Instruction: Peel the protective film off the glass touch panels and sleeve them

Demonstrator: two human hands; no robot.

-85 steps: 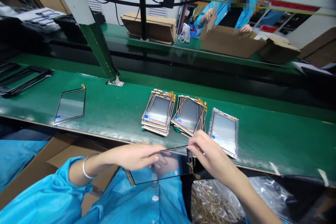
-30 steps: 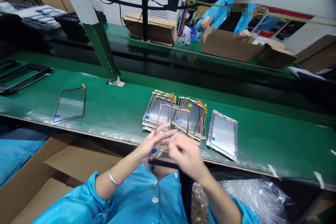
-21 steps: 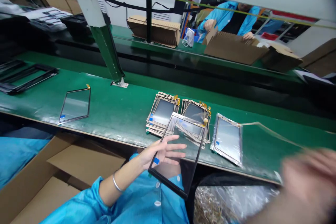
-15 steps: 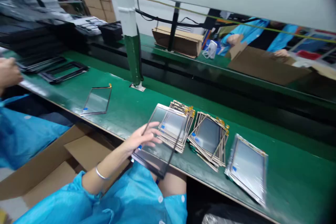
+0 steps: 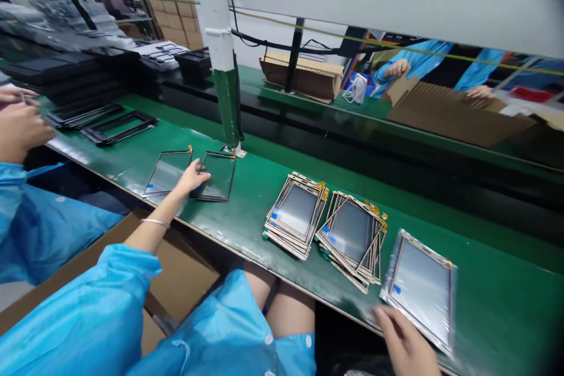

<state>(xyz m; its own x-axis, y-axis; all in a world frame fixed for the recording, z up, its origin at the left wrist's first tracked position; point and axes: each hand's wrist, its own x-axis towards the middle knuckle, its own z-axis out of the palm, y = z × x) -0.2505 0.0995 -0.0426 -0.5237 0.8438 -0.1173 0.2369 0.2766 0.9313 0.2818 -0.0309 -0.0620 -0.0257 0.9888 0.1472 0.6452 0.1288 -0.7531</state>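
On the left of the green bench, my left hand (image 5: 194,178) grips the left edge of a thin black-framed glass touch panel (image 5: 219,177). That panel lies on or just above the bench top; I cannot tell which. Beside it, partly behind my wrist, rests another such panel (image 5: 166,171) with a blue tab and an orange connector. My right hand (image 5: 408,341) is at the front edge, fingers loosely apart and holding nothing visible. It is nearest to a plastic-wrapped panel stack (image 5: 423,291). Between my hands are two uneven stacks of panels, one left (image 5: 296,211) and one right (image 5: 352,235).
A green and white post (image 5: 222,70) rises from the bench (image 5: 247,217). Black frames (image 5: 118,127) lie at the left, near a co-worker's hands (image 5: 20,126). An open cardboard box (image 5: 189,273) stands below the front edge. Across the divider, another person handles a carton (image 5: 458,108).
My left hand has carried the panel from above the left stack to the left, beside the single panel. My right hand has come into view at the lower right.
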